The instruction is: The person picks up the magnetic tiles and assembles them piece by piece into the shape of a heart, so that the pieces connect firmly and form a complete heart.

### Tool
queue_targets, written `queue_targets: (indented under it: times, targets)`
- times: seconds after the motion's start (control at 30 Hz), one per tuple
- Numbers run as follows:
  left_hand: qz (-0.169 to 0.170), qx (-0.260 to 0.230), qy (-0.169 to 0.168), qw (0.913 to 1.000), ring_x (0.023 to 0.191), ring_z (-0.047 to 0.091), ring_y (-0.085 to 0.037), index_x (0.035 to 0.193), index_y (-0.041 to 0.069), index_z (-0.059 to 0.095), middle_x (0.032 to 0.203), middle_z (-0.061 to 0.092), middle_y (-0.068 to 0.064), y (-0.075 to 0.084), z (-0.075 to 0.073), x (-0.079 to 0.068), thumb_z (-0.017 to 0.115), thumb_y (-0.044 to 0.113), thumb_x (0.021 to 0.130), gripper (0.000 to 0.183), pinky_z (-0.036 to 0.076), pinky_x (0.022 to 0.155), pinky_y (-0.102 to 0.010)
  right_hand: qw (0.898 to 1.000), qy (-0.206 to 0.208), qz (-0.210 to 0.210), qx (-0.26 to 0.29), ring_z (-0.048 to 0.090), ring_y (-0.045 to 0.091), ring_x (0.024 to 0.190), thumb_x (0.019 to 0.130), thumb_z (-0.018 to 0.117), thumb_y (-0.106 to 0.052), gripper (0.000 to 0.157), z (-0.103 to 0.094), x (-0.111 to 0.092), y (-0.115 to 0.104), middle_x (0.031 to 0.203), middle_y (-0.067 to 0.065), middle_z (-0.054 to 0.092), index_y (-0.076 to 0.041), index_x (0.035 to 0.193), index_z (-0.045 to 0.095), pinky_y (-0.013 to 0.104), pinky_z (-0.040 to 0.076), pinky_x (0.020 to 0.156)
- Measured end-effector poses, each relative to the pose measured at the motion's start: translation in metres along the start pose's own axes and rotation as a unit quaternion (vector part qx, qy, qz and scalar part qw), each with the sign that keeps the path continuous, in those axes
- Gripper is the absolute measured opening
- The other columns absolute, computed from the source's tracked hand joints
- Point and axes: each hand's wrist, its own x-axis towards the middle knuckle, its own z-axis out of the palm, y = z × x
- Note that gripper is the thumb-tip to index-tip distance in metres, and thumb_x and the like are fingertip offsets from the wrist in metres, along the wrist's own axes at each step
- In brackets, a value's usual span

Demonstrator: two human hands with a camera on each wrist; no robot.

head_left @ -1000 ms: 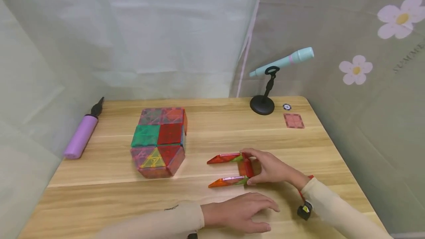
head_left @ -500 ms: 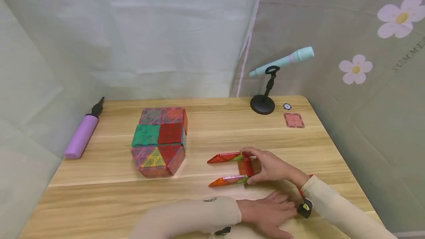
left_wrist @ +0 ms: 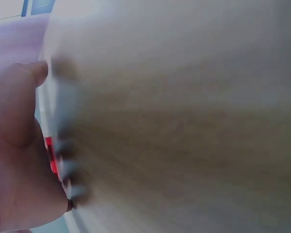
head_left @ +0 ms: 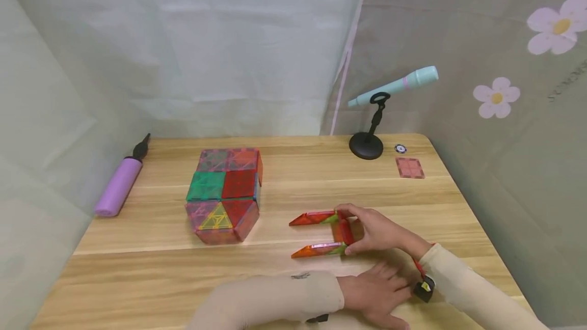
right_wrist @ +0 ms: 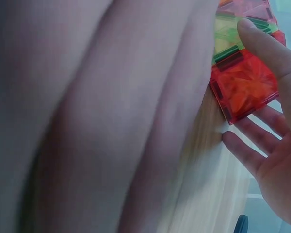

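Note:
A U-shaped piece built of magnetic tiles [head_left: 346,231] stands on the table, with two red and orange pointed arms reaching left. My right hand [head_left: 379,229] holds it at its right end, thumb on the near side and fingers at the far side. The right wrist view shows its red square tile [right_wrist: 247,85] and a green tile under the thumb. Just in front, my left hand [head_left: 384,292] lies on the table with fingers spread, holding nothing. Left of them sits a larger closed magnetic tile block [head_left: 240,183] in green, red, purple and yellow.
A purple hand pump [head_left: 120,186] lies at the left edge. At the back right a black stand [head_left: 366,145] carries a light blue microphone [head_left: 396,85]. Beside it lie a poker chip [head_left: 401,148] and a flat pink square tile [head_left: 410,168]. Cloth walls surround the table.
My left hand has moved right, from over the table's front to a spot beside my right wrist, with its fingers spread. The right hand has kept its hold on the tiles.

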Motion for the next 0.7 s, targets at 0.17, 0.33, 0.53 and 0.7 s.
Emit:
queue_targets:
  times: [0.17, 0.33, 0.53, 0.7]
  targets:
    - [-0.025, 0.027, -0.010, 0.9993, 0.157, -0.007, -0.022, 0.157, 0.041, 0.034, 0.171, -0.005, 0.011, 0.003, -0.003, 0.016, 0.020, 0.082, 0.094, 0.077, 0.010, 0.125, -0.042, 1.000, -0.009, 0.007, -0.003, 0.056, 0.016, 0.130, 0.073, 0.089, -0.053, 0.095, -0.003, -0.001, 0.001, 0.141, -0.004, 0.057, -0.018, 0.149, 0.044, 0.046, 0.046, 0.109]
    - [-0.028, 0.044, -0.028, 0.9982, 0.156, -0.007, -0.014, 0.148, 0.049, 0.045, 0.168, 0.007, 0.021, 0.004, -0.006, 0.025, 0.021, 0.085, 0.092, 0.070, 0.009, 0.124, -0.040, 1.000, -0.012, 0.013, 0.007, 0.056, 0.018, 0.131, 0.073, 0.091, -0.050, 0.094, -0.004, -0.002, 0.001, 0.142, -0.004, 0.057, -0.019, 0.149, 0.044, 0.048, 0.046, 0.109]
    - [0.015, 0.035, -0.013, 0.9992, 0.157, -0.001, -0.018, 0.158, 0.039, 0.031, 0.170, 0.010, 0.012, -0.001, -0.003, 0.001, 0.026, 0.080, 0.095, 0.075, 0.015, 0.123, -0.037, 1.000, -0.016, 0.010, 0.007, 0.056, 0.020, 0.131, 0.073, 0.091, -0.049, 0.094, -0.004, 0.000, 0.001, 0.142, -0.003, 0.057, -0.020, 0.149, 0.043, 0.048, 0.047, 0.108]
    - [0.034, -0.050, -0.061, 0.9963, 0.157, -0.006, -0.015, 0.164, 0.036, 0.003, 0.170, -0.006, 0.013, -0.005, 0.002, -0.041, 0.031, 0.074, 0.098, 0.081, 0.017, 0.125, -0.037, 1.000, -0.016, 0.009, 0.003, 0.057, 0.021, 0.131, 0.074, 0.090, -0.049, 0.094, -0.004, 0.000, 0.001, 0.142, -0.001, 0.058, -0.019, 0.149, 0.043, 0.049, 0.047, 0.108]
